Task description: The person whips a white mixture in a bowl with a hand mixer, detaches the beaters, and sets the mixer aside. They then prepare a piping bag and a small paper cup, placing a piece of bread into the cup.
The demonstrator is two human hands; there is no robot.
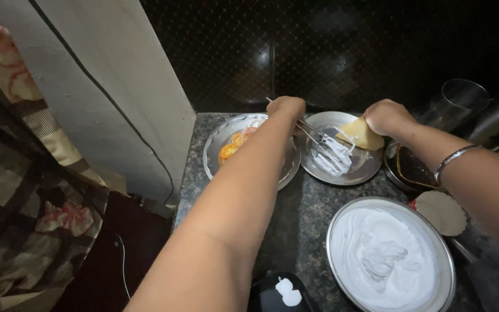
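My left hand [287, 107] is closed around the shaft of a metal whisk beater [327, 151] coated in white cream, which rests over a small steel plate [360, 171]. My right hand [386, 117] presses a pale yellow cloth or sponge [361, 134] against the beater's far side above that same plate. A second steel plate [219, 151] to the left holds orange and white food scraps. A large steel bowl [447, 261] full of whipped white cream sits near me on the right.
The dark granite counter [307, 219] ends at a white wall on the left. A clear glass [456, 103], a dark tin [411, 169], a round paper lid [443, 212] and a black object with a cream blob [284, 293] stand around. Patterned fabric hangs at far left.
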